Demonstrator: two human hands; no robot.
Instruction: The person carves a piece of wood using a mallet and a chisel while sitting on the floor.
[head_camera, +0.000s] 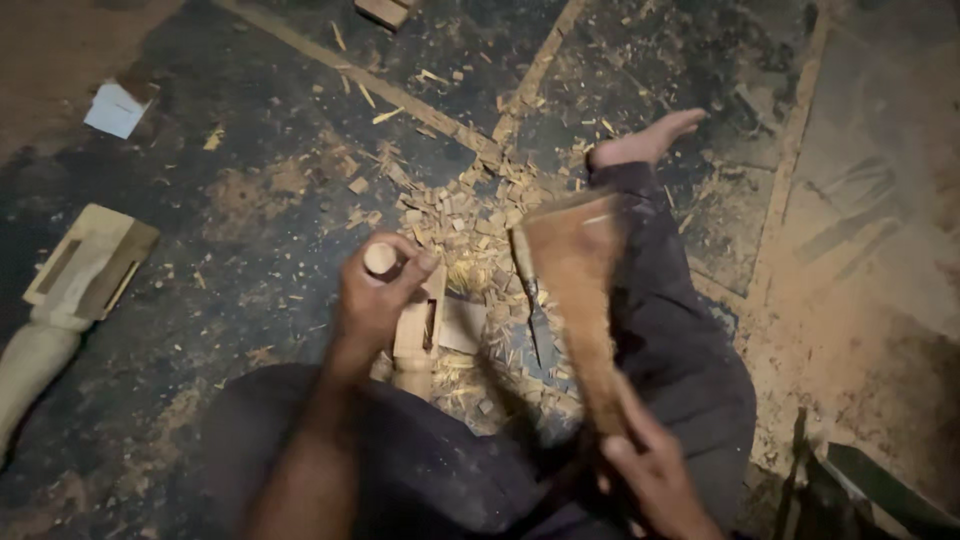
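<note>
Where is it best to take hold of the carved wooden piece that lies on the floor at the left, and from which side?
Probably at the rounded, narrower end of the carved wooden piece, coming from above. That end looks turned and slim enough for a hand to close around, while the flat, wide slotted block at the other end seems harder to wrap. It lies free on the floor, with nothing on it.

Small white box-like package on dark floor, far upper left; blurred; no labels, signs, screens seen
</note>
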